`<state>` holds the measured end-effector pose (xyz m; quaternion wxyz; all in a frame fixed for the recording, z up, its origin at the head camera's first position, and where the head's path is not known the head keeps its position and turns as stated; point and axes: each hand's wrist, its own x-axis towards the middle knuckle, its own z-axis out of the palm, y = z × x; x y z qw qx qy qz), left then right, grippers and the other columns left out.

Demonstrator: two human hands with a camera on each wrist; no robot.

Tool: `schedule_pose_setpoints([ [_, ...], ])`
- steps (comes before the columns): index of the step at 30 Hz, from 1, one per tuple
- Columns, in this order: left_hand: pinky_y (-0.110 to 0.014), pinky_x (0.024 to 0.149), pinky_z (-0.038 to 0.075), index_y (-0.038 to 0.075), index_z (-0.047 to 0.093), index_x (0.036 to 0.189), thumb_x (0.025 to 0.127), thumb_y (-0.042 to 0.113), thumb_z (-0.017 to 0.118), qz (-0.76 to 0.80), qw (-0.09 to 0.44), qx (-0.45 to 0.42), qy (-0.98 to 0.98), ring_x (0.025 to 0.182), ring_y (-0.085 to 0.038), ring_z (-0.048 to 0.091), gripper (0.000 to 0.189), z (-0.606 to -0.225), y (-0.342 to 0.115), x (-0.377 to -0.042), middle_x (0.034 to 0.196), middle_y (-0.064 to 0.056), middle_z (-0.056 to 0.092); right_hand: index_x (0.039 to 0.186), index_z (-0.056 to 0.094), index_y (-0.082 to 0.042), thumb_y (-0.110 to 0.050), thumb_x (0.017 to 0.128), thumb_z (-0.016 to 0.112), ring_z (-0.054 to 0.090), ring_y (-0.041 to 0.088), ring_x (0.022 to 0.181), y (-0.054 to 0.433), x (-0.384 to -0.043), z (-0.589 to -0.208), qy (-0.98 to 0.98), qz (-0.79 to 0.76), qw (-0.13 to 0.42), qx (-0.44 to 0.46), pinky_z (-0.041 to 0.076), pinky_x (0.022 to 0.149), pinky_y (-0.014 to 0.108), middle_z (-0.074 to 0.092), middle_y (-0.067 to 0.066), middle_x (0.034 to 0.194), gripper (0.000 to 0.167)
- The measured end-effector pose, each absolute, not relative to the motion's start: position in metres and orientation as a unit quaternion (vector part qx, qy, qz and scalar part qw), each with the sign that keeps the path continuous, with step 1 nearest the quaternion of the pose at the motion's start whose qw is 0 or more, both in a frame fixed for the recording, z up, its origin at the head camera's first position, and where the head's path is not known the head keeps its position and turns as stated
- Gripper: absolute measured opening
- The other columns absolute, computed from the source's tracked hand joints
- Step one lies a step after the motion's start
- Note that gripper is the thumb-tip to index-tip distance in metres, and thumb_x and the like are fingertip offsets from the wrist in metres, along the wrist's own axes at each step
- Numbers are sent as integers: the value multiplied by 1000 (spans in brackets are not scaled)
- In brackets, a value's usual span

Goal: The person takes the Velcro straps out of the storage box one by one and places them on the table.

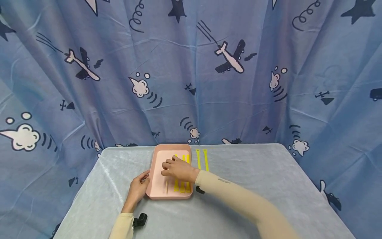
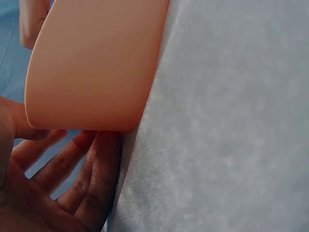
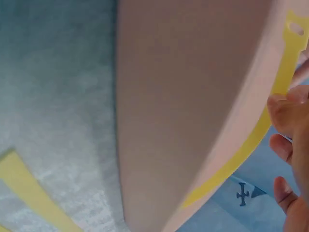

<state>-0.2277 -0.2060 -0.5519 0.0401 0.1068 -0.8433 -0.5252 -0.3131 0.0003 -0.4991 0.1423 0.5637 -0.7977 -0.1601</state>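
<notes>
A pink tray (image 1: 158,156) stands on the table with 3 yellow slotted straps (image 1: 183,189) lying lengthwise in its right half. A thin tan strip or stick (image 1: 166,186) lies left of them; its kind is unclear. My left hand (image 1: 138,188) touches the tray's left wall; in the left wrist view its fingers (image 2: 99,164) extend to the wall, thumb near the rim. Over the tray hovers my right hand (image 1: 179,169), fingers loosely bent, nothing seen between them. The right wrist view shows a yellow strap (image 3: 263,121) with a slotted head beside that hand's fingertips.
Two more yellow straps (image 1: 206,159) lie on the table just right of the tray, partly under the right forearm (image 1: 232,191). A grey cloth (image 1: 253,166) covers the table. Behind it hangs a blue patterned curtain (image 1: 167,113).
</notes>
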Motion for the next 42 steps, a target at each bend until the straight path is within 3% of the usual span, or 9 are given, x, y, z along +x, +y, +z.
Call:
schedule_pose_setpoints([
  [4,-37,85,56,12,55,141,100,16,54,-522,38,107,-845,115,-32,63,42,-551,-206,-226,131,-19,62,110,61,-34,-17,96,60,52,11,103,2,-311,-491,-809,-111,159,555,38,82,28,58,-9,114,21],
  [9,-35,83,55,12,55,141,100,16,53,-520,41,107,-846,115,-31,63,41,-550,-206,-225,131,-19,63,100,62,-29,-29,100,51,55,10,99,4,-308,-482,-820,-39,190,539,38,81,27,60,-10,107,11],
  [13,-37,85,55,12,55,141,100,16,53,-518,41,107,-847,114,-31,63,41,-551,-205,-225,131,-19,63,97,62,-28,-31,96,56,56,10,99,7,-306,-480,-823,-6,194,533,40,80,27,60,-9,105,7],
  [18,-40,88,55,11,54,142,100,17,53,-514,44,108,-850,113,-30,64,42,-553,-204,-225,131,-18,63,100,61,-27,-25,94,64,57,10,100,13,-304,-477,-839,53,168,514,42,83,27,60,-9,105,7],
  [28,-41,88,55,10,54,141,100,16,52,-514,49,98,-851,112,-30,64,42,-552,-205,-226,131,-19,63,97,61,-17,-13,94,65,57,11,96,24,-301,-466,-827,234,154,488,48,88,27,59,-6,97,7],
  [32,-41,90,54,10,54,142,100,16,52,-515,47,99,-850,114,-31,63,42,-552,-206,-226,132,-18,63,95,57,-14,-9,94,65,56,10,91,28,-301,-468,-813,316,133,471,51,83,24,59,-3,94,9],
  [39,-43,92,53,10,54,142,100,16,52,-513,47,101,-851,117,-32,62,42,-554,-206,-227,132,-18,63,96,53,-14,-17,98,57,54,9,84,34,-298,-469,-804,428,74,407,46,68,24,57,-1,89,6],
  [42,-44,93,53,10,54,142,100,16,52,-512,48,101,-851,117,-32,62,42,-554,-205,-227,132,-18,63,98,51,-12,-16,100,54,56,11,82,35,-296,-469,-795,479,53,367,49,70,20,58,3,89,6],
])
